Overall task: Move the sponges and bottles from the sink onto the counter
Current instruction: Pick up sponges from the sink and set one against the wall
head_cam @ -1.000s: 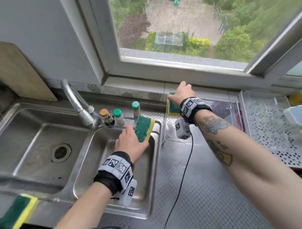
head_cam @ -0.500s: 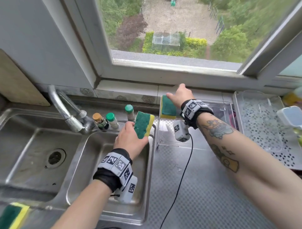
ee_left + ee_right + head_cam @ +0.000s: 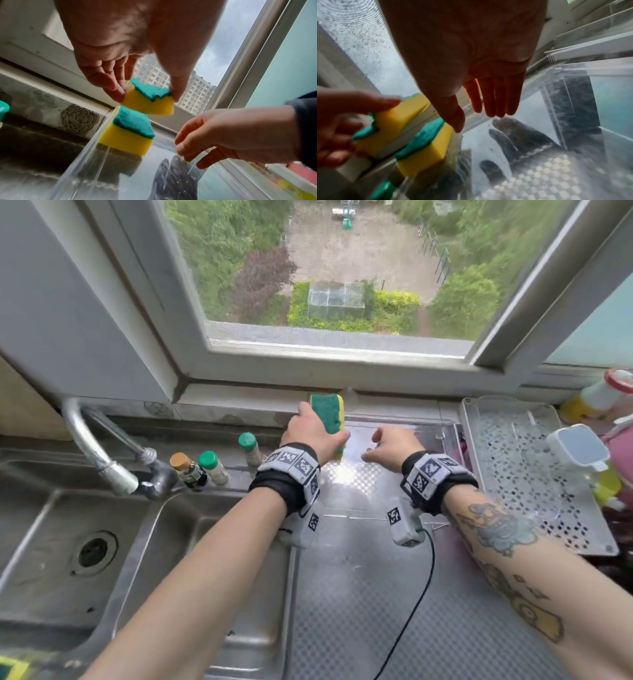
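Observation:
My left hand (image 3: 308, 433) pinches a green-and-yellow sponge (image 3: 149, 100) between thumb and fingers, just above a second sponge (image 3: 132, 129). That second sponge lies in the back left corner of a clear tray (image 3: 428, 426) on the counter. My right hand (image 3: 380, 443) hovers open over the tray to the right, fingers straight and holding nothing. Three small bottles stand on the sink's back ledge: one brown-capped (image 3: 181, 463) and two green-capped (image 3: 209, 462) (image 3: 248, 443). A third sponge (image 3: 10, 667) shows at the sink's front left edge.
The steel double sink (image 3: 164, 559) and its faucet (image 3: 99, 457) fill the left. A white perforated rack (image 3: 513, 474) with containers stands at the right. A black cable (image 3: 414, 607) crosses the textured counter. The window sill runs close behind the tray.
My left hand has carried its sponge from over the sink rightward to above the tray. My right hand has let go of the first sponge and drawn back to the right.

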Demonstrator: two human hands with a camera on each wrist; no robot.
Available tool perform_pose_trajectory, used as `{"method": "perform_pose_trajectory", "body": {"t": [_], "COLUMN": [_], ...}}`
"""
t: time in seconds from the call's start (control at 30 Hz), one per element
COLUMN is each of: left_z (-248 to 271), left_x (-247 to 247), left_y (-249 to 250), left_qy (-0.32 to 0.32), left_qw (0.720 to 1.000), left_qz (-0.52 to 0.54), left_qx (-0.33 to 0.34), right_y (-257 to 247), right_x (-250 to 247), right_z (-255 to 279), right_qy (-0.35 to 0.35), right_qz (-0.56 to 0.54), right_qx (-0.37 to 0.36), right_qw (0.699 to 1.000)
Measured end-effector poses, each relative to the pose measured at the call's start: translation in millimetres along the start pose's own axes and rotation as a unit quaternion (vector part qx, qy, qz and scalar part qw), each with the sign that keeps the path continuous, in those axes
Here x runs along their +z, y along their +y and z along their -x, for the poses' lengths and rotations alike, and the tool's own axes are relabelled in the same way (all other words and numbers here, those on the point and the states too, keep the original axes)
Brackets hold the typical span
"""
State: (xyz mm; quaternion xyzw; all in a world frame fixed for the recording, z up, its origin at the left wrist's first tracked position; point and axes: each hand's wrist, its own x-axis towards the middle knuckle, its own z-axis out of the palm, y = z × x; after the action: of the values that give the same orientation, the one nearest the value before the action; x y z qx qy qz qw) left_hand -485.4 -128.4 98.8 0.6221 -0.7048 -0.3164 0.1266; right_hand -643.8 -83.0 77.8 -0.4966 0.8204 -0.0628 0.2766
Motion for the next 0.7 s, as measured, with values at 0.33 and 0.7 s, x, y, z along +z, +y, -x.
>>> {"method": "perform_pose_trajectory", "body": {"t": [0.33, 0.7], "left_z": [-7, -4], "left_x": [21, 24], "left_y": [6, 3], "left_qy": [-0.015, -0.013], "left_qw": [0.997, 0.996], "left_qz": [-0.074, -0.07], "left_qx": [-0.028, -0.058], "right_y": [18, 17], "right_x": [20, 20], "right_z": [11, 11], "right_qy": [-0.007, 0.002], "right_qz": [0.079, 0.09], "right_qx": [-0.067, -0.072], "right_qw": [0.995, 0.993]}}
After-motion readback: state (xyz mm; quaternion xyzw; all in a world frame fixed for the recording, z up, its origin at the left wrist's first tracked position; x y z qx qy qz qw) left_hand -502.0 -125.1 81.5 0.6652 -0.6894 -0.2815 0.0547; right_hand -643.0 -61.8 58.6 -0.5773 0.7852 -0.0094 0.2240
